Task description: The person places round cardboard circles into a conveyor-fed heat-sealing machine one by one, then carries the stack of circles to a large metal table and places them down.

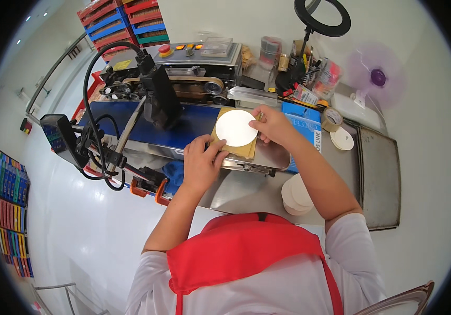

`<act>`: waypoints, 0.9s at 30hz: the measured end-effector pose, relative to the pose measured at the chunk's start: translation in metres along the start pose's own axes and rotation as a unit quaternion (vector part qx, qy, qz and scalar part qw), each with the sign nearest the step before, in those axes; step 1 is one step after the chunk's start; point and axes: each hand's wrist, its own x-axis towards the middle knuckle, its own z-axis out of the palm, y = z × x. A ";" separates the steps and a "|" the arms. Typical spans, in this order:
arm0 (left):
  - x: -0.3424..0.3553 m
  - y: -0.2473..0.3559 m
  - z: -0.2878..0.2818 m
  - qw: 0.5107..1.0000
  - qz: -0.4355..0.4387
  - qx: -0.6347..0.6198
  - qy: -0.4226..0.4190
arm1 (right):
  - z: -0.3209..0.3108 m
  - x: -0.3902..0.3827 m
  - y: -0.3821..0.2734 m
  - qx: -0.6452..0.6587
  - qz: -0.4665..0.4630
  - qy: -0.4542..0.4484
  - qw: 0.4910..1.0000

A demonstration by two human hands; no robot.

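Head view, looking down over a red apron at a packing bench:

- Sealing machine (183, 73), the biggest thing here, is stretching across the back of the bench, with coloured buttons on its top and a black cable looping off its left end.
- Blue conveyor belt (194, 123) is running below it, toward the person's hands.
- Steel table (246, 191) is carrying the machine; two grey metal trays (380, 178) are lying on its right part.
- Stacked red and blue crates (126, 23) are standing far behind the machine.
- Purple fan (376, 77) and a black ring light (322, 17) are standing at the back right, with a clutter of pens and jars between them.
- Blue box (304, 126) is lying just right of the hands.
- Brown pouch (238, 149) is resting at the right end of the belt, partly on the steel plate.
- White round disc (235, 128) is lying on top of the pouch, between both hands.
- Left hand (202, 163) is pressing down at the pouch's lower left edge, fingers close together and touching the disc's rim.
- Right hand (273, 125) is pinching the disc's right edge with curled fingertips.
- Stack of white discs (296, 194) is sitting near the right forearm.
- Tape roll (332, 119) is lying by another small pile of discs (342, 138).
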 end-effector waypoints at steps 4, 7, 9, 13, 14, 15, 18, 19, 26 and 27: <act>-0.001 -0.008 -0.002 1.000 -0.012 0.005 0.005 | 0.008 0.010 -0.004 -0.003 -0.003 -0.013 1.000; -0.004 -0.016 -0.003 1.000 -0.024 0.003 0.012 | 0.015 0.018 -0.010 -0.007 -0.005 -0.018 1.000; -0.005 -0.021 -0.004 0.999 -0.036 0.003 0.019 | 0.020 0.024 -0.011 -0.007 0.000 -0.025 1.000; -0.006 -0.026 -0.007 0.998 -0.043 0.021 0.030 | 0.027 0.033 -0.014 -0.026 -0.002 -0.038 0.999; -0.006 -0.028 -0.008 0.998 -0.044 0.022 0.031 | 0.029 0.035 -0.015 -0.026 -0.003 -0.040 0.999; -0.006 -0.029 -0.010 0.998 -0.048 0.027 0.033 | 0.031 0.036 -0.018 -0.034 0.000 -0.041 0.999; -0.008 -0.035 -0.011 0.997 -0.054 0.037 0.035 | 0.036 0.042 -0.021 -0.044 -0.002 -0.047 0.998; -0.009 -0.037 -0.012 0.997 -0.057 0.042 0.035 | 0.038 0.044 -0.022 -0.046 -0.007 -0.050 0.998; -0.013 -0.050 -0.018 0.994 -0.081 0.052 0.046 | 0.051 0.053 -0.033 -0.055 -0.009 -0.064 0.996; -0.013 -0.051 -0.019 0.995 -0.080 0.051 0.042 | 0.053 0.054 -0.035 -0.063 -0.006 -0.064 0.996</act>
